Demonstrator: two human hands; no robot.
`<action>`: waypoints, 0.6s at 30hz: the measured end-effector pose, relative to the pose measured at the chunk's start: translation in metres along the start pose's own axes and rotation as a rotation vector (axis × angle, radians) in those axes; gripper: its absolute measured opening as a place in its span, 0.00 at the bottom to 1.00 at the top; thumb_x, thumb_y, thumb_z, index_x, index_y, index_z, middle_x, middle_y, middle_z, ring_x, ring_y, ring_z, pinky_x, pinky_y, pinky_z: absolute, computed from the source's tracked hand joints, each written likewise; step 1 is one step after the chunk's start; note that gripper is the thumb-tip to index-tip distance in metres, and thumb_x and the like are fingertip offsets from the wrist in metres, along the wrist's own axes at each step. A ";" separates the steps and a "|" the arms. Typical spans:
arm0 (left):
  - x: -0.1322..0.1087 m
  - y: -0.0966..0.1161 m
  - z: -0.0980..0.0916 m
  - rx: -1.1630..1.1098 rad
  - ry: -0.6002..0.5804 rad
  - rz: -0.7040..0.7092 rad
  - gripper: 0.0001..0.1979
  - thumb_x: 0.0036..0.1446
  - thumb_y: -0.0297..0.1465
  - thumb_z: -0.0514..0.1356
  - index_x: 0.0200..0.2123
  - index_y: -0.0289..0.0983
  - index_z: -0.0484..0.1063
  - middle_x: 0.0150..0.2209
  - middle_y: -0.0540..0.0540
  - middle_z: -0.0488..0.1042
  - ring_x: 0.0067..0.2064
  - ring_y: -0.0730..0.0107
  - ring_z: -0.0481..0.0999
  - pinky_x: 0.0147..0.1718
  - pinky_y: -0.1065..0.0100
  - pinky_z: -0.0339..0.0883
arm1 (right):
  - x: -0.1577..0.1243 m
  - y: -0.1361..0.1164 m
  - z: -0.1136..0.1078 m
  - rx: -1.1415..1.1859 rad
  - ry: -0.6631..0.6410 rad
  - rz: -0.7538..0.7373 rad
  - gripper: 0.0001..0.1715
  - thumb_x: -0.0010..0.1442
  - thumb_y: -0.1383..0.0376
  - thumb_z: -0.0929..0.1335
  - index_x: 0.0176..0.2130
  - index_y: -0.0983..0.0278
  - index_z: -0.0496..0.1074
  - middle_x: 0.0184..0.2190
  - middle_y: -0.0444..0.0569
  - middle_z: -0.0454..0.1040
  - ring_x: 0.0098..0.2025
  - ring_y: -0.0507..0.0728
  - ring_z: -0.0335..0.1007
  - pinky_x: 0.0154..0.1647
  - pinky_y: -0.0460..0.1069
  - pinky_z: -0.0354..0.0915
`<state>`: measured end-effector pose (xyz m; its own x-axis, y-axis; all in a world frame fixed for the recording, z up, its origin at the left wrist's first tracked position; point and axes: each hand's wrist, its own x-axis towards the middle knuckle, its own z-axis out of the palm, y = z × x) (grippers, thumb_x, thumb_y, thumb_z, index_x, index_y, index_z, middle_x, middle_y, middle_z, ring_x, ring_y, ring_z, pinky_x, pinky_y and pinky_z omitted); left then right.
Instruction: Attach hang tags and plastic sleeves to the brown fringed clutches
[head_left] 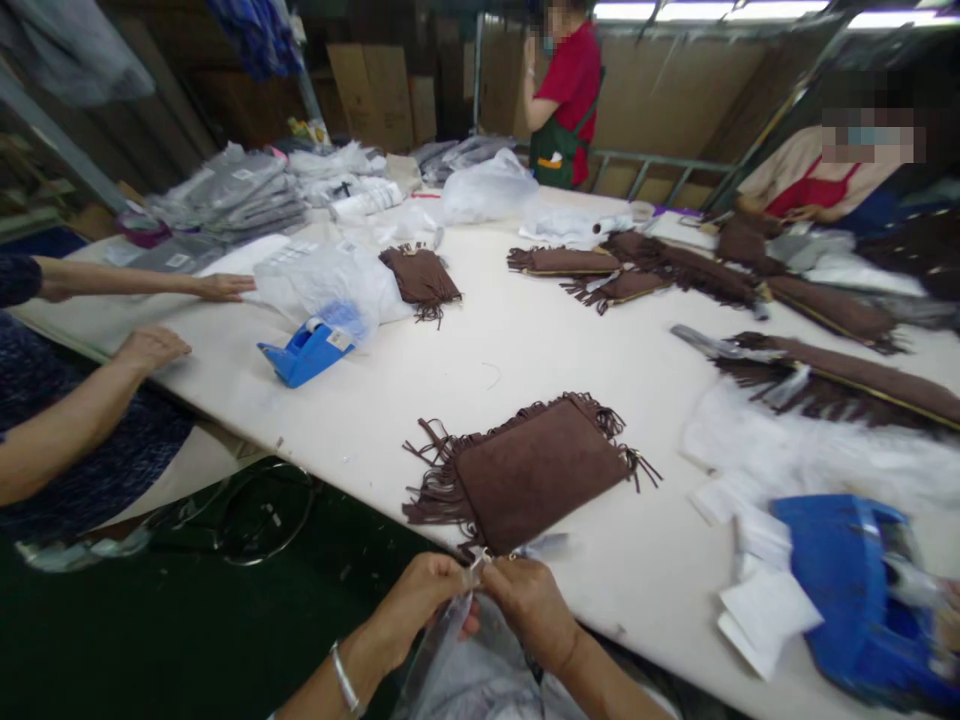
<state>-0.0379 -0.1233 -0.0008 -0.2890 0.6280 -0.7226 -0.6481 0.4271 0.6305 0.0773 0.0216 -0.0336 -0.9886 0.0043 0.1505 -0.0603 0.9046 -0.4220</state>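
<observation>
The left hand (417,603) and right hand (531,608) meet, fingertips pinched on clear plastic (444,640). A fringed bag (538,462) lies just beyond on the table (356,420).

- A broad off-white surface (360,430) spans the middle of the frame.
- Dark green floor (97,640) fills the lower left.
- Bright tube lights (697,11) line the upper right edge.
- Brown panelling (667,90) stands beneath them.
- Tall cardboard boxes (371,95) stand upper left of centre.
- A slanting metal post (64,132) crosses the upper left, in dimmer light.
</observation>
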 end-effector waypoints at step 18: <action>0.045 -0.028 0.016 0.158 -0.074 0.183 0.28 0.21 0.54 0.71 0.13 0.38 0.65 0.12 0.52 0.62 0.15 0.76 0.59 0.16 0.68 0.51 | 0.018 0.087 -0.059 -0.376 0.296 0.210 0.35 0.63 0.52 0.62 0.65 0.59 0.53 0.64 0.55 0.57 0.65 0.68 0.50 0.60 0.66 0.54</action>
<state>-0.0218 -0.0968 -0.0463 -0.3349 0.7480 -0.5730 -0.4695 0.3948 0.7897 0.0627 0.1257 -0.0154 -0.8892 0.2735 0.3667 0.2428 0.9616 -0.1282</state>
